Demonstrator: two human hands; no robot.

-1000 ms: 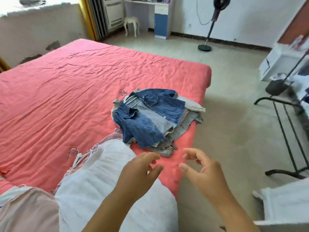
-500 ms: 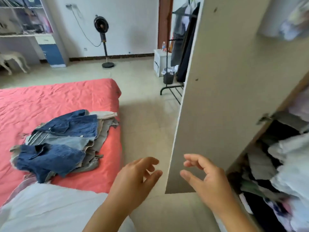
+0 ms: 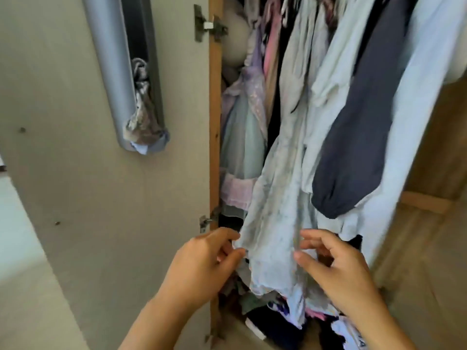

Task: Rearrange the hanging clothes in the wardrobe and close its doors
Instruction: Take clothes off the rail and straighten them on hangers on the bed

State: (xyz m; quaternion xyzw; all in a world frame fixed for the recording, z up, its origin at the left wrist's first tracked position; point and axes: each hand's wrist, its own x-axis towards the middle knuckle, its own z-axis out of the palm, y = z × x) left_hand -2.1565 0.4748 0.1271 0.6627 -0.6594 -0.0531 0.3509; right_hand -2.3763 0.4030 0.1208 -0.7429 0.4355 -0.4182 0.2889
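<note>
Early in the job, by the look of it: wardrobe [image 3: 214, 122] open, left door [image 3: 101, 173] swung wide with both hinges exposed, clothes not yet put in order. Inside, hanging clothes [image 3: 328, 84] packed tight along the upper part, among them a pale blue-white garment [image 3: 273, 223] drooping lowest at the front, a dark navy piece [image 3: 353, 147] just to its right, lilac and pink items [image 3: 250, 109] pressed toward the hinge side. Below, a jumbled heap of loose clothes [image 3: 290, 317] on the wardrobe floor. Left hand [image 3: 202, 261] at the pale garment's left hem, thumb and forefinger closing on the edge (contact likely, a firm pinch not certain). Right hand [image 3: 336, 263] just in front of the same hem, fingers curled and apart, holding nothing visibly. On the door, a grey tube-shaped holder [image 3: 118, 72] with a patterned cloth [image 3: 144, 127] stuffed in its lower end. Still to do, judging from this: sorting the hung pieces, then shutting the doors. Against half a second ago: view turned off the red bed and denim pile and the door's outer edge, now straight into the wardrobe; hands, then poised empty in mid-air, now up at the hem.
</note>
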